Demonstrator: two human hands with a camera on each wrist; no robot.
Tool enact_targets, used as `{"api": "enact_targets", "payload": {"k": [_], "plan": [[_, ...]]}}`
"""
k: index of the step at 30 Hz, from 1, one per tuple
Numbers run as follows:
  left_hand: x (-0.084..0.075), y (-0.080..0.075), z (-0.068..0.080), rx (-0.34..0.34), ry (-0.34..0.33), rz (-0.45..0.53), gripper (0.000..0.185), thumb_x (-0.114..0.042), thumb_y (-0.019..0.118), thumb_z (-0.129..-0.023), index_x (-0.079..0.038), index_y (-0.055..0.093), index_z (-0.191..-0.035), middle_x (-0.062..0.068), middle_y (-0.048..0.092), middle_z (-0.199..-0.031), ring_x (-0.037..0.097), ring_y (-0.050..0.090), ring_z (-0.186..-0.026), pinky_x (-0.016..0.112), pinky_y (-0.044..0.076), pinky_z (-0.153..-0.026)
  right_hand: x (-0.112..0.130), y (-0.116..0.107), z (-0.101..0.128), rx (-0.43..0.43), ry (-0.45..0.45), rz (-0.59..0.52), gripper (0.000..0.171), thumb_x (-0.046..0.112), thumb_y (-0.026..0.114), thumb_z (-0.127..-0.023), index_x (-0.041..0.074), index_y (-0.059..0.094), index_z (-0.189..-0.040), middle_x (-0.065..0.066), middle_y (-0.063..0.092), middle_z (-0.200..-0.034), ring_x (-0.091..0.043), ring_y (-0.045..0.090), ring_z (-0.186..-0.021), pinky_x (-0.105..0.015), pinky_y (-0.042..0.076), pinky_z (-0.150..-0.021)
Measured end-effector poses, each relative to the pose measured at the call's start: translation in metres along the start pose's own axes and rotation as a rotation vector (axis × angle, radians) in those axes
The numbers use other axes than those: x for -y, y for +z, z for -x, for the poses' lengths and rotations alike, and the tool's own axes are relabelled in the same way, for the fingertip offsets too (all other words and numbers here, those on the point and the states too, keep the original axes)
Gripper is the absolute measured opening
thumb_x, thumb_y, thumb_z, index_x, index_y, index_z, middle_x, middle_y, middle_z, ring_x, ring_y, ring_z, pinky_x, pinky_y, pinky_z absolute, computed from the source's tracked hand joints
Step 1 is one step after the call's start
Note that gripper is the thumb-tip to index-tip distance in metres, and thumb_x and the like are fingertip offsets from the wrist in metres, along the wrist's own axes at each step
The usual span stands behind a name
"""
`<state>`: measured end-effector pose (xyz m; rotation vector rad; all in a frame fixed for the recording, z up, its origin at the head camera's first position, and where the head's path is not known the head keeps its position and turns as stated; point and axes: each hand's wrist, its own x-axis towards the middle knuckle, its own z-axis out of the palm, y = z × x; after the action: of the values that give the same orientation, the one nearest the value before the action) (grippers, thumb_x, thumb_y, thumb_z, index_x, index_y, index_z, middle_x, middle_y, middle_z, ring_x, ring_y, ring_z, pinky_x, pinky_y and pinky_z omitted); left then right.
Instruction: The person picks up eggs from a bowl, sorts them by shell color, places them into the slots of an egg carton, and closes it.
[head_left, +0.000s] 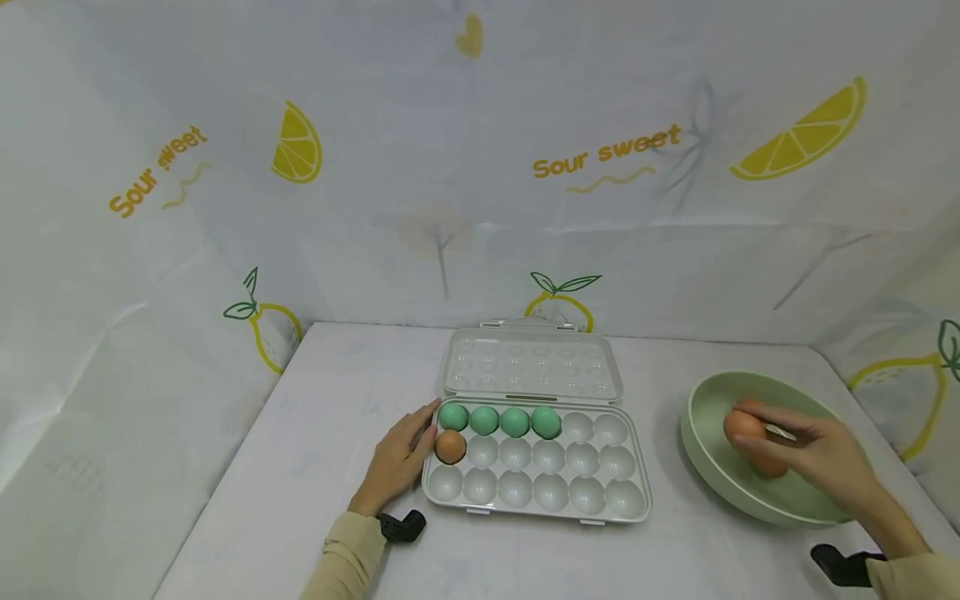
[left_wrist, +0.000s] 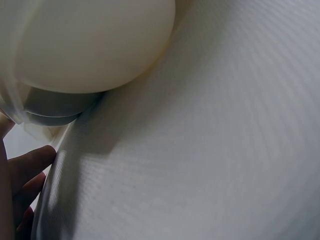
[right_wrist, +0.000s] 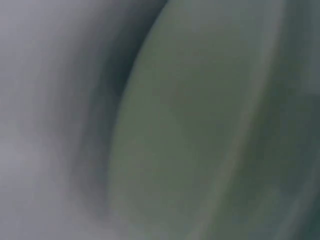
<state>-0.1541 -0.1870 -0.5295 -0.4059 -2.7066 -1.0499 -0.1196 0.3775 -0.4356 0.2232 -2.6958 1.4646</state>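
Observation:
In the head view, my right hand (head_left: 832, 462) pinches a brown egg (head_left: 741, 427) between thumb and fingers, over the pale green bowl (head_left: 718, 479). More brown egg (head_left: 771, 465) shows inside the bowl, below that hand. My left hand (head_left: 397, 461) rests along the left side of the open egg box (head_left: 525, 507), its fingers extended against the edge. Several green eggs (head_left: 514, 422) fill the left part of the back row. One brown egg (head_left: 451, 447) sits in the middle row's leftmost cup. The left wrist view shows the box's rounded underside (left_wrist: 95, 45) beside the left fingers (left_wrist: 32, 162).
Hinged back behind the cups lies the box's clear lid (head_left: 532, 364). A white cloth covers the table (head_left: 315, 400) and hangs as a lemon-print backdrop (head_left: 420, 167). In the blurred right wrist view, the bowl's outer wall (right_wrist: 170, 140) takes up the middle.

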Motion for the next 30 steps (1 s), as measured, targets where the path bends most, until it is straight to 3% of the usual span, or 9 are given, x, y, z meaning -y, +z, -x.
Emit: {"api": "enact_targets", "payload": {"k": [6, 14, 20, 25, 30], "plan": [[-0.002, -0.001, -0.001, 0.014, -0.007, 0.011, 0.047, -0.034, 0.053, -0.106, -0.025, 0.051, -0.152, 0.007, 0.058, -0.151, 0.031, 0.053, -0.143, 0.047, 0.037, -0.127, 0.022, 0.025, -0.011, -0.025, -0.053, -0.102, 0.049, -0.006, 0.072, -0.091, -0.003, 0.061, -0.138, 0.031, 0.07, -0.119, 0.015, 0.065, -0.107, -0.005, 0.056, -0.087], [-0.002, -0.002, -0.001, 0.014, -0.005, 0.013, 0.047, -0.033, 0.054, -0.106, -0.023, 0.051, -0.152, 0.008, 0.058, -0.151, 0.031, 0.053, -0.142, 0.047, 0.037, -0.127, 0.046, 0.072, -0.032, 0.011, -0.205, -0.472, 0.046, -0.02, 0.07, -0.083, -0.015, 0.062, -0.129, 0.011, 0.076, -0.12, 0.001, 0.07, -0.111, -0.016, 0.06, -0.092], [-0.002, -0.002, -0.001, 0.01, 0.002, 0.017, 0.047, -0.032, 0.055, -0.106, -0.024, 0.051, -0.152, 0.007, 0.059, -0.15, 0.031, 0.053, -0.142, 0.047, 0.038, -0.127, 0.067, 0.106, -0.042, 0.016, -0.167, -0.45, 0.047, -0.013, 0.075, -0.085, -0.01, 0.064, -0.13, 0.018, 0.074, -0.12, 0.005, 0.07, -0.11, -0.015, 0.06, -0.093], [-0.002, -0.001, -0.001, 0.018, -0.007, 0.012, 0.047, -0.033, 0.054, -0.106, -0.025, 0.051, -0.152, 0.006, 0.058, -0.151, 0.03, 0.053, -0.142, 0.047, 0.037, -0.127, 0.084, 0.143, -0.05, 0.024, -0.239, -0.508, 0.048, -0.015, 0.077, -0.08, -0.017, 0.063, -0.126, 0.013, 0.074, -0.118, 0.002, 0.07, -0.108, -0.019, 0.06, -0.095], [-0.003, -0.002, -0.001, 0.019, -0.017, 0.02, 0.047, -0.033, 0.054, -0.106, -0.025, 0.051, -0.152, 0.007, 0.058, -0.151, 0.031, 0.053, -0.142, 0.049, 0.038, -0.127, 0.1, 0.184, -0.054, 0.053, -0.252, -0.565, 0.049, -0.014, 0.08, -0.077, -0.018, 0.064, -0.123, 0.012, 0.074, -0.116, 0.0, 0.069, -0.109, -0.02, 0.061, -0.095]]}}
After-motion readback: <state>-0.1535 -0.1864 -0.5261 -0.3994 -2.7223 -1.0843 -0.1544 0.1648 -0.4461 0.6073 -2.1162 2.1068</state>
